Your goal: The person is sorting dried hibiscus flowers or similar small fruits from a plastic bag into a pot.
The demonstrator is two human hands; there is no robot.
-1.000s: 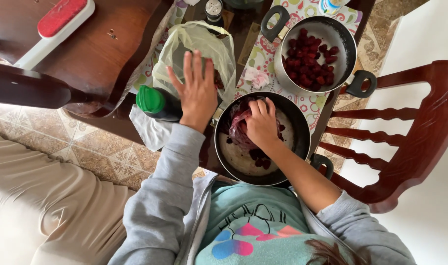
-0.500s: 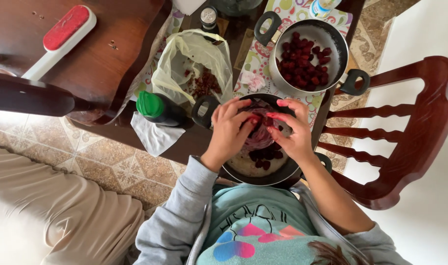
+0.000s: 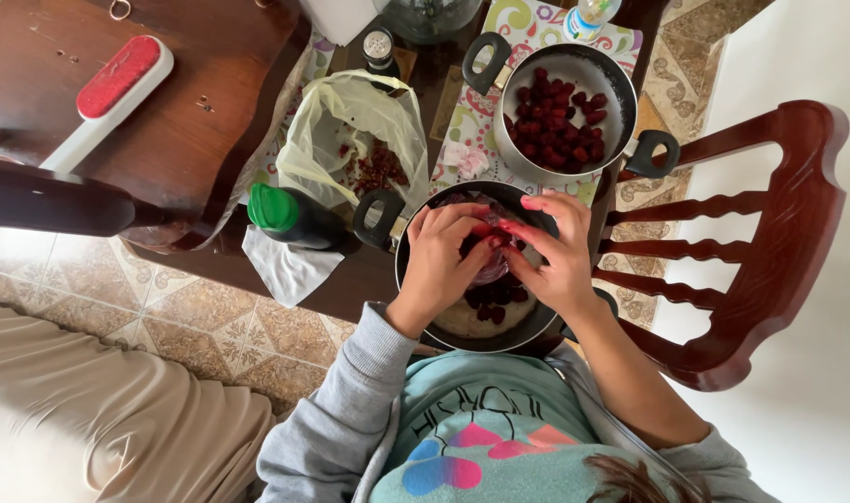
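Pinching a red berry at frame centre, both the left hand and right hand are curling fingertips around it over the pan.

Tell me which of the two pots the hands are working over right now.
The near pot, closest to the person: both the left hand and right hand pinch a red fruit above it. The far pot sits untouched, holding loose red fruit.

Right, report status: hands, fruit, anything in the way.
Left hand and right hand both pinching one red fruit piece over the near pot. Far pot holds more pieces. Plastic bag lies beside; nothing blocking.
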